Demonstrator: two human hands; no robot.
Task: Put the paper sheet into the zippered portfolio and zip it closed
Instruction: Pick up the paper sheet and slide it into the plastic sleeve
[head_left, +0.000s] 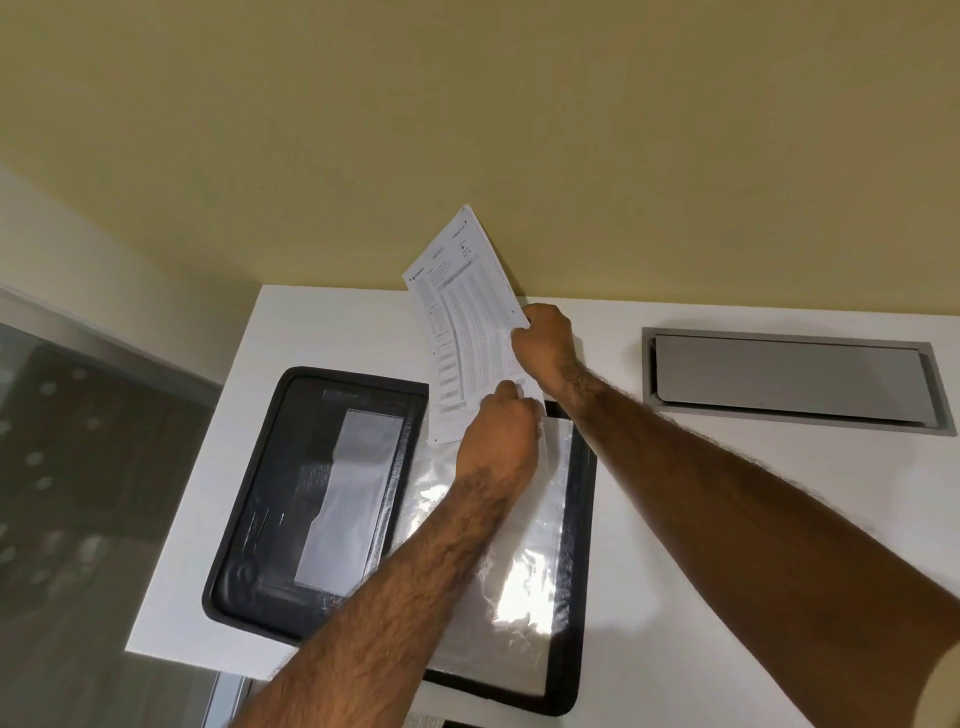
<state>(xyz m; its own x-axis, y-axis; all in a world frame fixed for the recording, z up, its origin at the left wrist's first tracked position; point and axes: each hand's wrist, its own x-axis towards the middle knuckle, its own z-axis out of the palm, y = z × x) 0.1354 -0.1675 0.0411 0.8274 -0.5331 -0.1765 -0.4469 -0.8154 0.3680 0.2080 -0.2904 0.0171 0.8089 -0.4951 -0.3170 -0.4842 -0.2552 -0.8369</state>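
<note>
From the head view, the person is standing over a white counter set against a yellow wall. The zippered portfolio is lying open and flat on the counter, its black inner faces turned up. A pale pocket panel is showing on its left half, and a shiny clear sleeve is covering its right half.

The paper sheet, printed with fine rows of text, is being held up in the air above the far end of the right half. It is tilting and bowing slightly, and its lower edge is sitting just at the top of the clear sleeve.

The left hand is reaching in from below, with its fingers curled and pinching the sheet's lower edge right by the sleeve's opening. The right hand is coming across from the right, its fingers closed around the sheet's right-hand edge higher up.

A grey flap, set into the counter, is lying well apart to the right. A dark glass panel is standing beyond the counter's left edge.
</note>
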